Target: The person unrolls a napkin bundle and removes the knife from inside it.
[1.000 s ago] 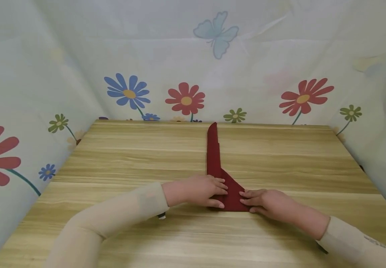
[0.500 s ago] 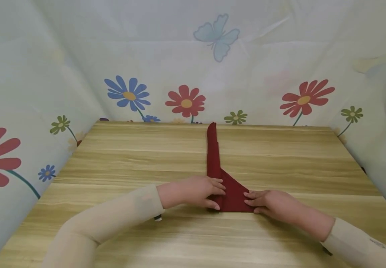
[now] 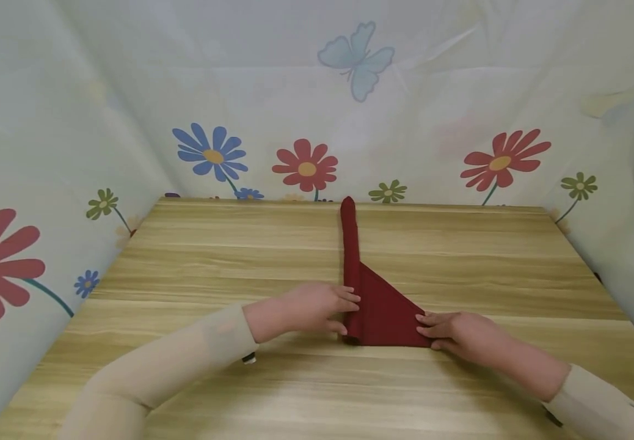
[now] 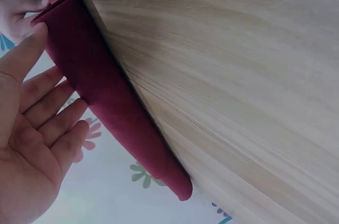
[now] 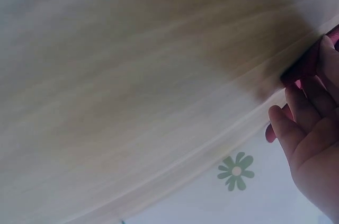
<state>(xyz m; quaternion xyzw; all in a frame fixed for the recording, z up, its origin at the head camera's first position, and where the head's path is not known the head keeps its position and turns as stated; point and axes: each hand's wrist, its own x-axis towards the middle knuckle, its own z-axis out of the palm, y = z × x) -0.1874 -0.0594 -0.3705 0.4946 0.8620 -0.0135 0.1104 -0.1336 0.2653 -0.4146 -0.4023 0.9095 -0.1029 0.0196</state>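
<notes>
On the table (image 3: 229, 256), the part-rolled red cloth (image 3: 388, 311) may skew if the loose-fingered left hand (image 3: 313, 308) or straight-fingered right hand (image 3: 466, 335) presses unevenly.

Sheet-walled booth (image 3: 9, 122), floral sheeting (image 3: 432, 110), wood-grain tabletop (image 3: 267, 244)

A wood-grain tabletop (image 3: 229, 244) is bearing a dark red cloth (image 3: 385, 311), whose rolled side is running to the far edge while a flat, slant-edged panel is spreading out beside it.
</notes>
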